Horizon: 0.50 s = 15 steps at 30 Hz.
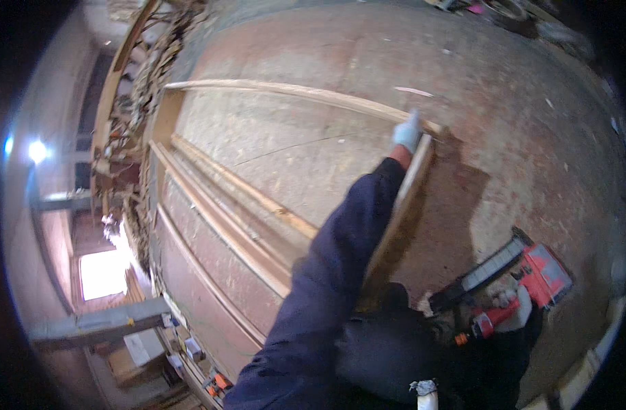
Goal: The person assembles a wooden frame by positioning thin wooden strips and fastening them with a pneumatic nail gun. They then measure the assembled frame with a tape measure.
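My left hand (407,134), in a pale glove, is closed around the corner of a large wooden frame (292,91), where the far long board meets the right end board (412,178). My dark sleeve stretches across the frame. Down at the right, my gloved right hand (518,311) grips the handle of a red and black nail gun (541,273), its long magazine slanting down to the left. The nail gun is apart from the wood. Several long boards (217,212) run inside the frame; my arm hides some of their near ends.
Scrap wood (159,68) is heaped beyond the frame's left end. A grey beam (101,324), boxes (138,355) and an orange and black tool (219,384) are at lower left. A wheel (505,10) lies far right. A white cylinder (427,396) shows close at the bottom.
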Each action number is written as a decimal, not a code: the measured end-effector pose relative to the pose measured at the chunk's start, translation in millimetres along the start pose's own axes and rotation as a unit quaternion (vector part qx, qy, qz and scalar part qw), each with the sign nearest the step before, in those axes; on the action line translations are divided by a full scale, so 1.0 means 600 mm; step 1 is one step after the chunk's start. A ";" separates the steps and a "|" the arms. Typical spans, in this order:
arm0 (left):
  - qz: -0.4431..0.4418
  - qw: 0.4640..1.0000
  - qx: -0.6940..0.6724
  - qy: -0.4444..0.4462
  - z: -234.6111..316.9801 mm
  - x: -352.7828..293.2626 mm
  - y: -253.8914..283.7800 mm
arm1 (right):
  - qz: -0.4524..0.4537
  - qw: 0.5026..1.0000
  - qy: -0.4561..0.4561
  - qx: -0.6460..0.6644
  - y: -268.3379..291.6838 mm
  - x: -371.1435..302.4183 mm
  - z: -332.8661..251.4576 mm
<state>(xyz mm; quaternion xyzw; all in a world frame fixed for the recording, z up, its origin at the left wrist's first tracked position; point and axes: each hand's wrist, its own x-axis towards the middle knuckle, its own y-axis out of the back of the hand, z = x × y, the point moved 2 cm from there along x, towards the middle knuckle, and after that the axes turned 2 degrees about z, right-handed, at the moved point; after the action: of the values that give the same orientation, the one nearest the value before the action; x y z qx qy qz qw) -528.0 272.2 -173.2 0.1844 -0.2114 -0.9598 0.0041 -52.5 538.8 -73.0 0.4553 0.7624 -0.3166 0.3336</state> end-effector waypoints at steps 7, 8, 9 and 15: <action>-0.158 0.932 -0.292 0.147 0.009 0.032 0.024 | -0.100 0.980 -0.091 0.144 -0.021 -0.013 -0.022; -0.153 0.927 -0.311 0.142 0.019 0.004 0.040 | -0.184 0.965 -0.112 0.153 -0.027 -0.016 -0.028; -0.167 0.937 -0.302 0.062 0.046 -0.018 0.051 | -0.183 0.964 -0.112 0.158 -0.031 -0.015 -0.029; -0.183 0.872 -0.442 0.100 0.172 -0.165 0.109 | -0.197 0.962 -0.119 0.148 -0.024 -0.008 -0.032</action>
<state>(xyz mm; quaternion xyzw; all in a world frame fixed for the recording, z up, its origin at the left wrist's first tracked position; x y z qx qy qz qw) -477.2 263.1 -24.6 0.2934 0.2743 -0.9132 -0.0696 -67.9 546.0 -55.2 0.2994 0.7360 -0.5377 0.2820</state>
